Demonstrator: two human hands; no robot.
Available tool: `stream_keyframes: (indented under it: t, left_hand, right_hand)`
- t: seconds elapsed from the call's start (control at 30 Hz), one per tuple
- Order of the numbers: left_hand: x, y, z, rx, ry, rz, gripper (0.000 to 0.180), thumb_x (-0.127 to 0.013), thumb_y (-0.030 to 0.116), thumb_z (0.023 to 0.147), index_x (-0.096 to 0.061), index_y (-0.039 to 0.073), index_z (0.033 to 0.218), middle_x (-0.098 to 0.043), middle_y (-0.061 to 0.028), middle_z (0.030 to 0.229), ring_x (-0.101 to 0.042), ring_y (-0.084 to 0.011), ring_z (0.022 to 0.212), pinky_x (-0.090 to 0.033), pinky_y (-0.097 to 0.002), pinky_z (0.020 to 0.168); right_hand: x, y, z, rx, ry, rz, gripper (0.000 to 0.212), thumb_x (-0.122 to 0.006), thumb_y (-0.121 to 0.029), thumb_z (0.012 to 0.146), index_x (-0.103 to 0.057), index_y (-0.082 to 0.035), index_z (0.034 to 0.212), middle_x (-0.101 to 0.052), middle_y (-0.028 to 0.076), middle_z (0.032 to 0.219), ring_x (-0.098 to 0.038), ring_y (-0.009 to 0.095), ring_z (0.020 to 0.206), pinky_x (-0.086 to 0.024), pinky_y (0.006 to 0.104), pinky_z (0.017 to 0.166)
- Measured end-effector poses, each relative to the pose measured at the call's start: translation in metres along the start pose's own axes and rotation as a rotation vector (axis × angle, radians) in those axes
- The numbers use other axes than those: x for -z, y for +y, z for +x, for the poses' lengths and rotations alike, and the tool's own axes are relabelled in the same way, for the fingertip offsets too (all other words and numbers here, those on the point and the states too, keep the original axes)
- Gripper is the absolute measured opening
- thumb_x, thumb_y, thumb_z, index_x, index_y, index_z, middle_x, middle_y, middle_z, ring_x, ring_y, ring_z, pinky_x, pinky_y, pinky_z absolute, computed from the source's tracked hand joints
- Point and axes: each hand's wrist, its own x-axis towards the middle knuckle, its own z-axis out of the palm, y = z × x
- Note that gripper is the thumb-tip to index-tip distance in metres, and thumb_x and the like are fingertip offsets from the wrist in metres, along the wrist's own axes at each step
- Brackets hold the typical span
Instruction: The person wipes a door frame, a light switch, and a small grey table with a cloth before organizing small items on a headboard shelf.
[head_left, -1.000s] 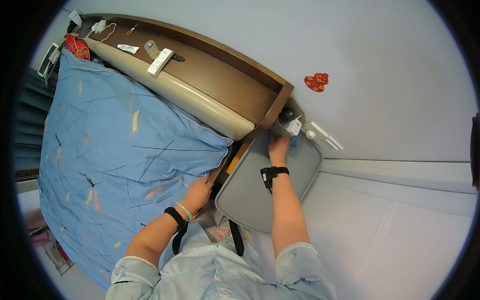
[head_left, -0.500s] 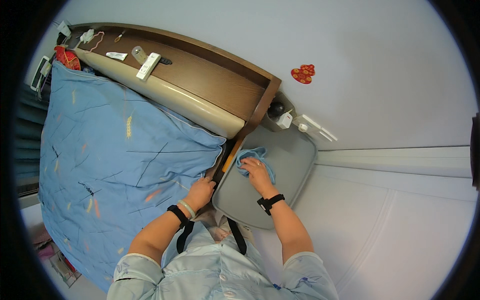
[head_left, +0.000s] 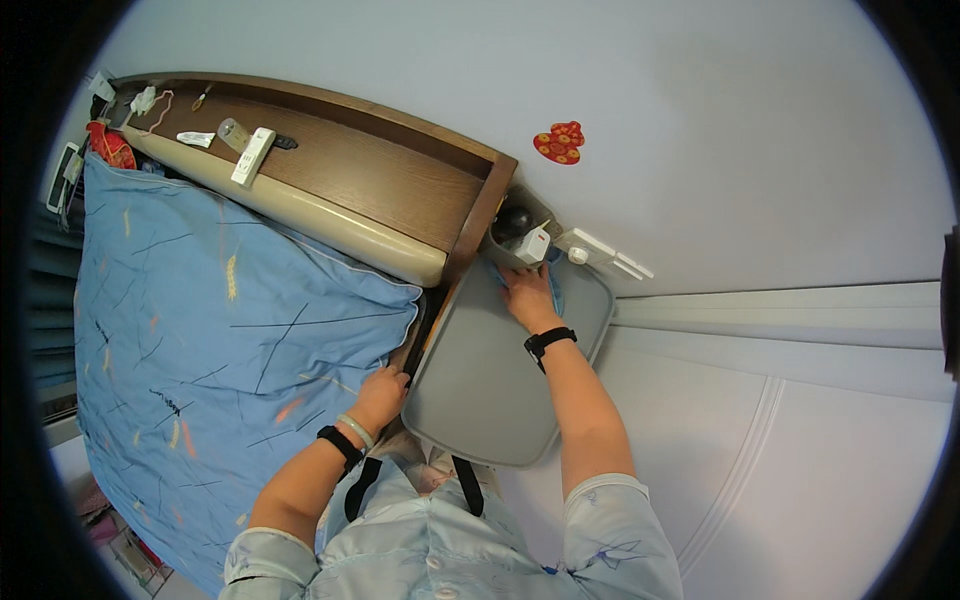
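A light blue cloth (head_left: 557, 290) lies under my right hand (head_left: 530, 297), bunched against the far end of a grey tabletop with rounded corners (head_left: 490, 370). My fingers press down over the cloth, and part of it shows on both sides of the hand. The fingertips reach close to the grey container (head_left: 497, 250) at the wall. My left hand (head_left: 382, 395) is closed at the bed's edge, beside the near left side of the tabletop. Whatever its curled fingers may hold is hidden.
On the left spreads a bed with a blue patterned cover (head_left: 200, 330). Its brown headboard shelf (head_left: 370, 180) carries a white power strip (head_left: 253, 157), a clear jar (head_left: 233, 134) and a white tube (head_left: 196, 139). A white plug (head_left: 533, 246) sits at the container, near the wall socket (head_left: 605, 254).
My right hand has pushed the cloth away from me, from the middle of the tabletop to its far end by the container. The left hand stays at the bed's edge.
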Motion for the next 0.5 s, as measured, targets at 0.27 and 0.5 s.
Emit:
stream_keyframes:
  t: [0.27,0.5]
  left_hand:
    - [-0.009,-0.002,0.01,-0.03,0.02,0.032,0.021,-0.059,0.009,0.077,-0.061,0.002,0.097,-0.059,-0.0179,0.098,-0.056,-0.0358,0.091,-0.046,-0.0412,0.082]
    - [-0.015,-0.002,0.016,-0.107,0.089,0.062,0.017,-0.06,0.01,0.076,-0.059,0.0,0.09,-0.058,-0.0191,0.096,-0.056,-0.0364,0.09,-0.046,-0.0415,0.081]
  right_hand:
    - [-0.003,0.065,-0.039,-0.233,0.1,-0.096,0.05,-0.049,-0.007,0.082,-0.045,-0.017,0.131,-0.042,0.009,0.137,-0.036,0.032,0.127,-0.026,0.0549,0.103]
    - [-0.016,0.082,-0.095,-0.549,0.078,-0.088,0.059,-0.052,-0.008,0.082,-0.036,-0.017,0.138,-0.029,0.013,0.145,-0.03,0.035,0.131,-0.022,0.058,0.104]
